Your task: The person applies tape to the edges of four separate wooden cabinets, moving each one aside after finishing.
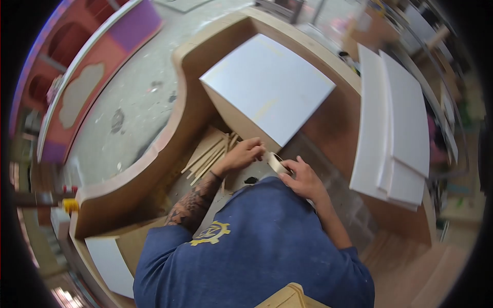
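In my right hand [303, 178] is a roll of masking tape [276, 164], gripped between thumb and fingers with its open core showing. My left hand [246, 155] is closed just left of the roll, its fingertips pinched at what looks like the tape's loose end; the fingers are slightly blurred. Below and left of this hand lies a bundle of thin wooden strips [209, 158]. Right in front of both hands stands a wooden box with a white top panel [269, 87], which carries faint yellowish strips.
A curved wooden wall [177, 110] encloses me at left and back. White panels [390, 128] lie stacked on its right edge, and another white panel [109, 264] sits at lower left. Beyond the wall stands a pink and purple curved unit [97, 77]. A small dark object [250, 180] is near my body.
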Demonstrator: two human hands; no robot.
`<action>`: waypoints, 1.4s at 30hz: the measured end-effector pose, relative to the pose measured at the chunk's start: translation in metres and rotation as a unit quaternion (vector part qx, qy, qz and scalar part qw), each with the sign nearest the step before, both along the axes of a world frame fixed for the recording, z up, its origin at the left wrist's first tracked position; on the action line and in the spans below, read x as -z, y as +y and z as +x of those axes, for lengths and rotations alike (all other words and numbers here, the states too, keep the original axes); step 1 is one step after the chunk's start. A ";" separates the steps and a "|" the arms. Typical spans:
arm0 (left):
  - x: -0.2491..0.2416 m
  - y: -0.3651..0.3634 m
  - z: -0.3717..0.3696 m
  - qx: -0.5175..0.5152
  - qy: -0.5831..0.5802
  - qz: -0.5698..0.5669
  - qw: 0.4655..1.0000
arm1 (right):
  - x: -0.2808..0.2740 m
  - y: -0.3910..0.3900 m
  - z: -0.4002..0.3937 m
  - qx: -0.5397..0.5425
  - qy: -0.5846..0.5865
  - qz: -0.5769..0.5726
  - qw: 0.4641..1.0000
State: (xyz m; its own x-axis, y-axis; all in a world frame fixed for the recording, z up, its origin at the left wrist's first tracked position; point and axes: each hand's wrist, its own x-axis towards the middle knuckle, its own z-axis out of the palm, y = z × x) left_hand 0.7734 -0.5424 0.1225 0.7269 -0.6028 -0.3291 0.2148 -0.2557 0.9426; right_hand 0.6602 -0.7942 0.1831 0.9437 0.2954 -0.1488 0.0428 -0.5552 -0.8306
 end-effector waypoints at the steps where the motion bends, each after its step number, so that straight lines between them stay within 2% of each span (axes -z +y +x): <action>1: -0.003 -0.001 -0.003 0.024 0.006 -0.002 1.000 | 0.000 -0.001 -0.003 0.010 0.018 0.010 1.000; 3: -0.006 -0.003 -0.010 0.018 0.036 -0.122 0.992 | 0.006 -0.004 -0.009 0.032 0.035 0.021 0.999; 4: -0.003 -0.005 -0.008 0.030 0.040 -0.122 0.991 | 0.014 -0.005 -0.011 0.036 0.011 0.032 0.999; 6: -0.004 -0.012 -0.004 0.038 -0.018 -0.053 0.998 | 0.011 -0.004 -0.012 0.047 -0.013 0.044 0.998; 7: -0.004 -0.014 -0.003 0.050 -0.059 0.005 0.997 | 0.008 -0.004 -0.014 0.087 0.040 0.063 0.993; 8: -0.014 -0.019 -0.004 0.057 -0.059 0.005 0.997 | 0.005 -0.005 -0.014 0.126 0.092 0.082 0.984; 9: -0.025 -0.025 -0.007 0.045 -0.074 0.019 0.996 | 0.010 -0.008 -0.013 0.133 0.090 0.084 0.983; 11: -0.041 -0.033 -0.006 0.040 -0.092 0.034 0.994 | 0.023 -0.014 -0.008 0.206 0.097 -0.006 0.974; 13: -0.051 -0.039 0.001 0.054 -0.176 0.088 0.979 | 0.028 -0.022 -0.003 0.236 0.129 -0.020 0.963; 14: -0.046 -0.042 0.006 0.059 -0.178 0.085 0.978 | 0.028 -0.027 -0.002 0.254 0.163 -0.040 0.953; 15: -0.033 -0.045 0.014 0.037 -0.177 0.061 0.982 | 0.032 -0.030 -0.004 0.257 0.161 -0.040 0.952; 17: -0.004 -0.046 0.037 -0.006 -0.152 0.014 0.988 | 0.042 -0.031 -0.008 0.236 0.043 -0.081 0.967; 18: 0.003 -0.044 0.050 -0.003 -0.154 0.014 0.988 | 0.038 -0.031 -0.008 0.239 0.042 -0.080 0.967; 20: 0.006 -0.039 0.071 -0.006 -0.150 0.057 0.987 | 0.030 -0.032 -0.010 0.243 0.036 0.090 0.965; 21: 0.004 -0.040 0.076 0.003 -0.147 0.061 0.987 | 0.030 -0.031 -0.007 0.246 0.033 0.091 0.964; 23: -0.005 -0.044 0.082 0.003 -0.169 0.088 0.982 | 0.028 -0.029 0.003 0.269 0.042 0.026 0.962; 24: -0.008 -0.046 0.085 0.000 -0.189 0.114 0.975 | 0.038 -0.034 0.011 0.272 0.040 0.028 0.961; 26: -0.008 -0.049 0.097 0.006 -0.202 0.130 0.971 | 0.073 -0.040 0.026 0.298 0.109 -0.062 0.946; 29: 0.022 -0.046 0.122 0.007 -0.204 0.160 0.966 | 0.096 -0.035 0.037 0.286 0.089 -0.115 0.947; 31: 0.037 -0.042 0.128 0.007 -0.191 0.177 0.965 | 0.097 -0.031 0.042 0.289 0.078 -0.120 0.947; 33: 0.041 -0.044 0.130 0.002 -0.258 0.216 0.942 | 0.100 -0.032 0.048 0.294 0.067 -0.129 0.945; 42: 0.044 -0.050 0.130 0.007 -0.270 0.254 0.929 | 0.116 -0.037 0.058 0.308 0.093 -0.130 0.938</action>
